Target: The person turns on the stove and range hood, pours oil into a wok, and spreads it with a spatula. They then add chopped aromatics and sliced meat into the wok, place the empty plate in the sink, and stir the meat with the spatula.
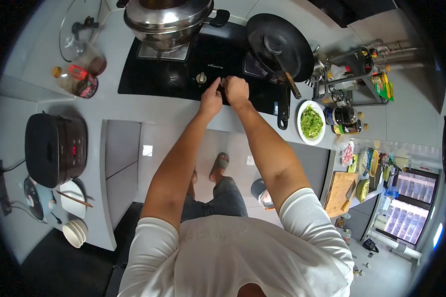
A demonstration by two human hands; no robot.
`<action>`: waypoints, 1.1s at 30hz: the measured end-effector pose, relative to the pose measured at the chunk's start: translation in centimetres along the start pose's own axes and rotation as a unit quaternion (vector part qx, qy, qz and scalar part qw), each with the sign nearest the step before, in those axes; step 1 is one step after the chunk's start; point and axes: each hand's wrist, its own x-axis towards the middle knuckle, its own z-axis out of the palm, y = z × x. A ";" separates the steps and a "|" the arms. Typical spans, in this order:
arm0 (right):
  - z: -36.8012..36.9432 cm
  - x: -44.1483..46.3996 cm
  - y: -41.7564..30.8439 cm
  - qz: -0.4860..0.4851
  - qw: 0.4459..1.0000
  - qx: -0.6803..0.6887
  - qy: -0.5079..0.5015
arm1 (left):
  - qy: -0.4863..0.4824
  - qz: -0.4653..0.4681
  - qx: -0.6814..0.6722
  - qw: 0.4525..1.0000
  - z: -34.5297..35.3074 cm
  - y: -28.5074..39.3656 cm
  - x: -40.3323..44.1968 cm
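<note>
At twelve o'clock, the right hand [236,90] pinches a round metallic knob [223,82]; the left hand's [211,101] grip is unclear. White lettering [215,66] on the black glass hob [151,79]: illegible.

Cooktop [176,79]: glossy, smooth, glass-like
Knob [201,77]: metallic sheen
Pot [168,22]: polished metal, reflective
Pot handles [219,19]: plastic-looking
Wok [293,47]: metal, largely matt
Plate [300,119]: smooth, ceramic-looking
Board [338,190]: wood, smooth-looking
Rice cooker [57,146]: plastic-looking, matt lid, shinier front
Counter [168,108]: smooth, low sheen
Shirt [228,252]: matt cloth
Shorts [225,203]: denim-like cloth
Floor [163,168]: glossy tile
</note>
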 end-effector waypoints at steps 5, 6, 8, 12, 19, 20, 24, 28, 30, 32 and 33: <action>0.0 -0.2 -0.1 0.011 1.000 0.012 0.008 | 0.065 0.073 -0.001 0.995 1.7 -3.5 1.1; -0.4 -0.4 -0.4 0.010 1.000 0.016 0.000 | 0.069 0.080 0.005 0.994 1.6 -3.3 1.0; -1.4 -0.8 -0.9 0.009 1.000 0.023 -0.015 | 0.077 0.092 0.016 0.993 1.6 -3.0 0.7; -2.4 -2.4 -2.1 -0.004 0.994 0.071 0.084 | 0.059 0.085 -0.024 0.994 1.2 -2.0 0.4; -9.1 -5.2 -5.2 -0.025 0.942 0.266 0.206 | -0.052 0.073 -0.212 0.973 -1.8 8.4 -2.0; -10.4 -5.5 -5.7 -0.034 0.934 0.274 0.225 | -0.061 0.088 -0.220 0.970 -2.1 9.8 -2.5; -15.6 -6.3 -7.1 -0.067 0.913 0.286 0.284 | -0.071 0.131 -0.249 0.957 -3.1 15.6 -4.5; -16.5 -7.0 -7.0 -0.068 0.916 0.280 0.278 | -0.077 0.160 -0.268 0.947 -3.2 15.6 -4.5; -15.0 -7.1 -6.4 -0.035 0.939 0.259 0.222 | -0.047 0.165 -0.200 0.965 -3.7 13.7 -3.8; -12.5 -7.1 -4.9 0.026 0.963 0.227 0.146 | -0.029 0.158 -0.195 0.968 -4.2 12.3 -3.7; -10.2 -6.6 -3.7 0.043 0.968 0.215 0.125 | -0.030 0.154 -0.199 0.967 -4.3 11.4 -3.5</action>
